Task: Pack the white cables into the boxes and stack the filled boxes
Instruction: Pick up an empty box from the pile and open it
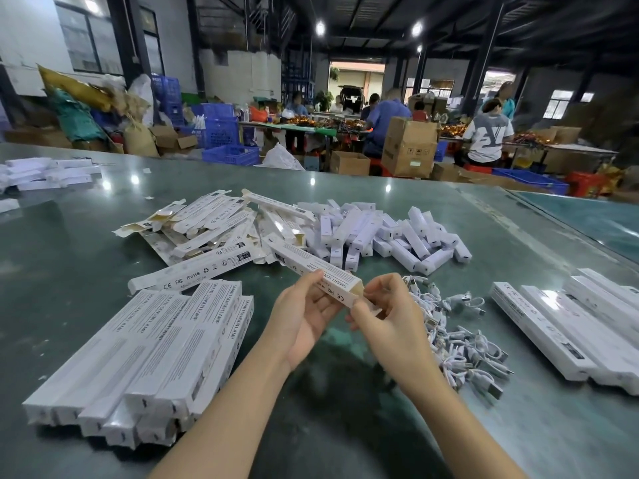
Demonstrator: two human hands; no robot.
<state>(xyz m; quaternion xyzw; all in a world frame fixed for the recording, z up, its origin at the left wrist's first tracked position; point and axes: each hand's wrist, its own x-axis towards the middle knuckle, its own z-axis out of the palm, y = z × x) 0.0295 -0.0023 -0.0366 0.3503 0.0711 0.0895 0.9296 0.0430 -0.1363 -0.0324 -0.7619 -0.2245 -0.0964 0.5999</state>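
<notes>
Far left on the green table (86,233), a stack of closed boxes (145,357) lies side by side, ends toward the camera. Just beyond it sits a jumble of open, empty boxes (204,226), flaps loose. Centre now: the left hand (304,316) has its fingers curled round a long white box (311,271), held up off the table and angled away toward the far left. At the box's near open end, the right hand (383,316) pinches the flap with thumb and fingertips; whether a cable is inside, I cannot tell. Behind the hands, a heap of small white blocks (387,233). Just right of the right hand, the white cables (456,337) lie in a loose tangle on the table. Far right, another row of closed boxes (574,326).
</notes>
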